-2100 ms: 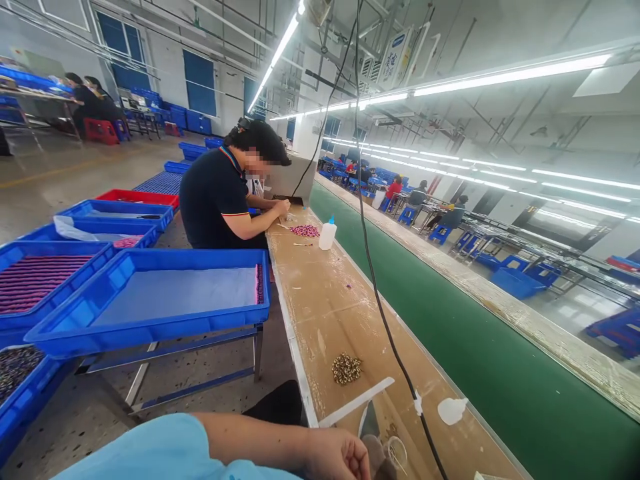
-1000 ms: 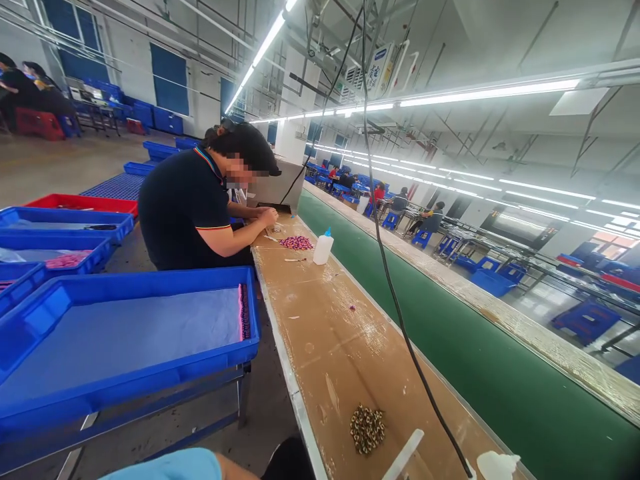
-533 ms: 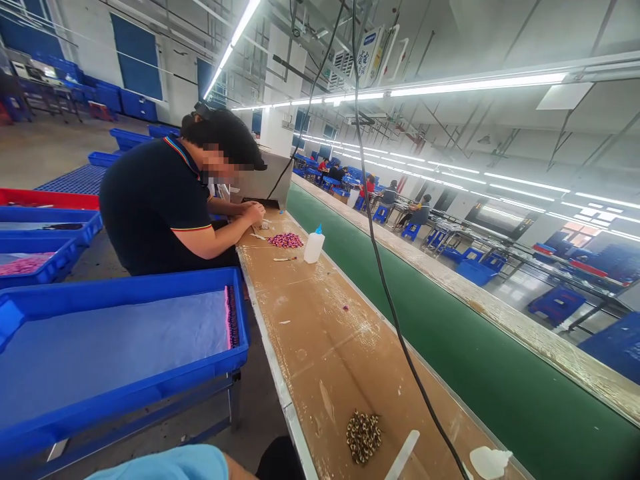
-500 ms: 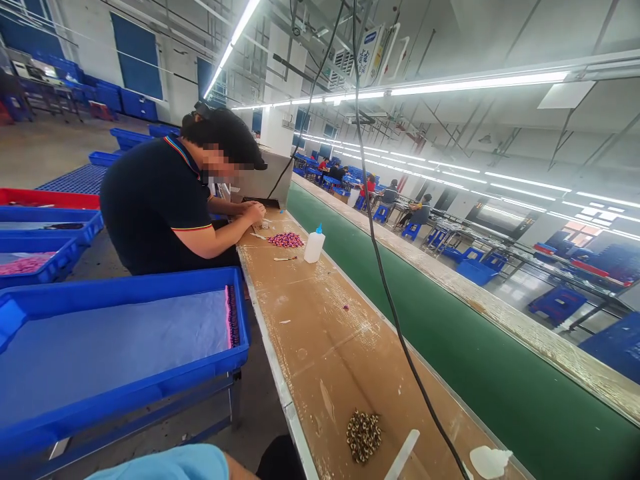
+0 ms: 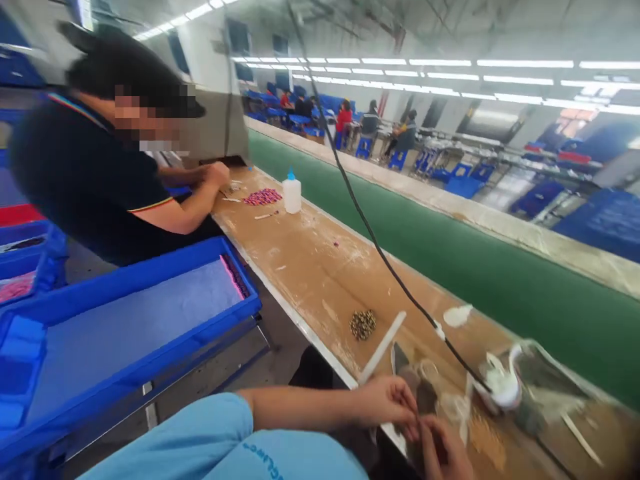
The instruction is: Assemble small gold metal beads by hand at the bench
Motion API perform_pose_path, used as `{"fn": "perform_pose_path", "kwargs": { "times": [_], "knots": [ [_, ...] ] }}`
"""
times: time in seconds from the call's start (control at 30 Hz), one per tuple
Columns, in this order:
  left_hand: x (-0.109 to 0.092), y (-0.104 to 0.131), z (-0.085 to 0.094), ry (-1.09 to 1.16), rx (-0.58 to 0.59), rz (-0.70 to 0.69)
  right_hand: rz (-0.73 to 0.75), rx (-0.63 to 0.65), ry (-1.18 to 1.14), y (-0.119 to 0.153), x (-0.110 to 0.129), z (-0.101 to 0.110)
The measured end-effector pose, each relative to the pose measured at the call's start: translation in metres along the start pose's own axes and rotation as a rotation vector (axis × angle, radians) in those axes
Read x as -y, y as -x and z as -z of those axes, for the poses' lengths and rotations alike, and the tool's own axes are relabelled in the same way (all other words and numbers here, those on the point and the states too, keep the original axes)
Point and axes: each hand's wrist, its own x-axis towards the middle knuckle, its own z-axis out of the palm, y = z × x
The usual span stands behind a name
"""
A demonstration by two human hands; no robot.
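My left hand (image 5: 387, 402) reaches in from the light blue sleeve, its fingers curled and pinched together over the table's near edge. Meeting it at the fingertips is my right hand (image 5: 443, 450), also closed in a pinch and partly cut off by the bottom of the view. Whatever lies between the fingertips is too small and blurred to make out. Beyond my hands are a pale flat strip (image 5: 383, 347) and a pile of small brass-and-black ring-like pieces (image 5: 363, 325). Clear round items (image 5: 454, 405) lie just right of my fingers.
A black cable (image 5: 370, 230) hangs down across the brown table (image 5: 300, 267). Beside the table runs a green conveyor belt (image 5: 425, 243). At left stands a blue tray (image 5: 130, 327). Farther along, a co-worker (image 5: 105, 160) bends over the table near a white bottle (image 5: 292, 193).
The view has swung down and to the right. Both my hands and the right end of the table have come into view. The co-worker stays bent over the table.
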Motion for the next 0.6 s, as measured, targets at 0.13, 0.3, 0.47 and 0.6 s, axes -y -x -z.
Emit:
{"fn": "perform_pose_path", "kwargs": {
  "times": [0.13, 0.3, 0.47, 0.6],
  "knots": [
    [-0.011, 0.01, -0.01, 0.01, -0.089, -0.023, 0.157, -0.07, -0.017, 0.016, 0.02, 0.003],
    [-0.028, 0.019, -0.013, -0.005, -0.117, 0.023, 0.191, -0.092, -0.034, 0.011, 0.042, 0.005],
    [-0.03, 0.021, -0.015, -0.009, -0.124, 0.042, 0.152, -0.1, -0.045, 0.013, 0.041, 0.004],
    [-0.032, 0.021, -0.015, -0.016, -0.125, 0.078, 0.184, -0.073, -0.053, 0.011, 0.042, 0.005]
  ]
}}
